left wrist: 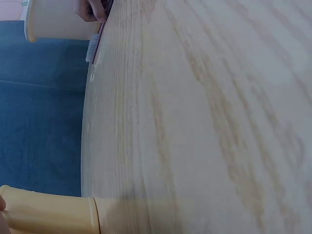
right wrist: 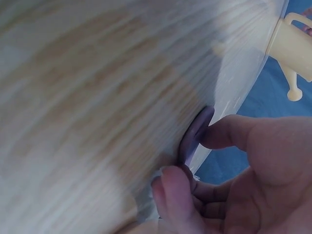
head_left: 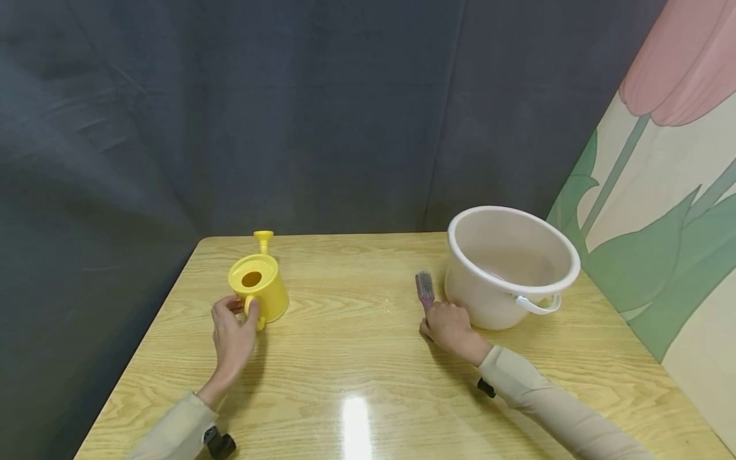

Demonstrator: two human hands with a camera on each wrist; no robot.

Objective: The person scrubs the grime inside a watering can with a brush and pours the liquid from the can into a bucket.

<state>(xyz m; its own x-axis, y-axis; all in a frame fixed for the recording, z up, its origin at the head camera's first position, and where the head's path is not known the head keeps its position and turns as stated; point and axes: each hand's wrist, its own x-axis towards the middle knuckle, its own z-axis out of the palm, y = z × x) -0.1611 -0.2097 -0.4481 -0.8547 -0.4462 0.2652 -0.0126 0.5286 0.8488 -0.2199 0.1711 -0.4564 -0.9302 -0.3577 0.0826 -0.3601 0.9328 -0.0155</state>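
A yellow watering can (head_left: 270,297) stands upright on the left of the table, its spout pointing to the back. My left hand (head_left: 234,335) is at its handle, the thumb on the handle and the fingers against the can's near left side. Part of the can (left wrist: 53,214) shows at the bottom of the left wrist view. My right hand (head_left: 451,324) holds a brush (head_left: 425,291) by its purple handle (right wrist: 195,134), low over the tabletop. The brush's pale bristles point away from me; whether it touches the table I cannot tell.
Right beside my right hand stands a large white bucket (head_left: 480,303), its white handle hanging at the front. The wooden table (head_left: 345,345) ends at a dark curtain (head_left: 322,115) behind. A wall with painted tulips (head_left: 650,255) borders the right side.
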